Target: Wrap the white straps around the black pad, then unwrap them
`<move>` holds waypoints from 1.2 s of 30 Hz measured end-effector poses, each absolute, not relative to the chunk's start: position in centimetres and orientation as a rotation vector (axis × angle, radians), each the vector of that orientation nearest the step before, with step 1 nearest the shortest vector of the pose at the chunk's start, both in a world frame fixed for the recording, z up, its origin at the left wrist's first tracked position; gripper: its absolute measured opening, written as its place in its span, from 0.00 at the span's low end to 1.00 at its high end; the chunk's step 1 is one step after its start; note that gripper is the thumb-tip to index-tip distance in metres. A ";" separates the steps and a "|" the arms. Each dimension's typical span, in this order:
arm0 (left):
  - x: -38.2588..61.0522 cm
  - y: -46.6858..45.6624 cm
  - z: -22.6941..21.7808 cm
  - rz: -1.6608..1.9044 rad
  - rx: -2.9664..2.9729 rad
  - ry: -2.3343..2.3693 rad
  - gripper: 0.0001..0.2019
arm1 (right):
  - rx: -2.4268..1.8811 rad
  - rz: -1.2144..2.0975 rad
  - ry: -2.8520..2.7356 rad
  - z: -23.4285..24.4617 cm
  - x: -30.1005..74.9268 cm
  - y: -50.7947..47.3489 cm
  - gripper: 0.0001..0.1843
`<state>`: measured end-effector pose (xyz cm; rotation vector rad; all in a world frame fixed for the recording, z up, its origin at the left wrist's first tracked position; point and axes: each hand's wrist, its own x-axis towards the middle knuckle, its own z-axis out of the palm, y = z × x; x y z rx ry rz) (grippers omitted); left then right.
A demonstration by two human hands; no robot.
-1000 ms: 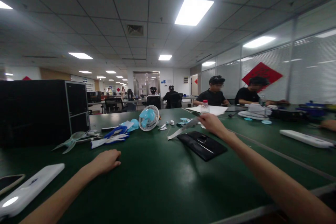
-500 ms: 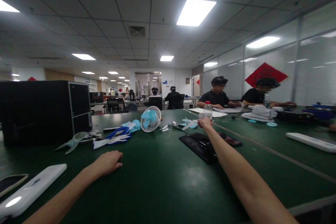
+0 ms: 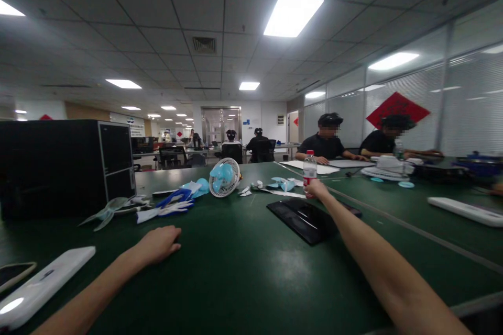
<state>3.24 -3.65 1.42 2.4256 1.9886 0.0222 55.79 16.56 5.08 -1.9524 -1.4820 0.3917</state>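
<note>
My left hand [image 3: 162, 243] rests on the green tabletop [image 3: 236, 282] with its fingers curled in and the thumb a little apart; nothing shows in it. Out to the right, my right hand [image 3: 317, 189] has its fingers closed, right against the lower part of a clear bottle with a red cap [image 3: 309, 168]. The end of a white strip [image 3: 287, 193] reaches its fingertips. The fingers' far side is hidden, so whether they grip strip or bottle is unclear. Below my right forearm lies a flat glossy black panel [image 3: 301, 220].
A small fan [image 3: 225, 178] with blue blades lies tilted mid-table. Work gloves [image 3: 167, 207] and light-blue pieces [image 3: 283, 183] lie around it. A large black case [image 3: 51, 167] stands left, above a white device [image 3: 49, 285]. Across the table sit two people [image 3: 324, 138].
My right hand has shifted right and slightly down, uncovering the bottle's red label. The strip's near end has dropped from a slant to almost flat. My left hand has stayed in place.
</note>
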 end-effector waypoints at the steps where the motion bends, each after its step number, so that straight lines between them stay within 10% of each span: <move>1: 3.3 -3.6 1.4 0.022 2.432 1.990 0.15 | -2.024 0.387 -1.543 5.2 56.0 16.3 0.05; 22: 2.1 -2.9 0.2 0.111 2.435 1.947 0.18 | -2.149 -0.129 -2.113 5.9 54.2 10.2 0.09; 36: 3.7 -2.3 0.1 0.430 2.473 1.871 0.26 | -1.352 -0.394 -2.739 6.9 36.2 2.5 0.16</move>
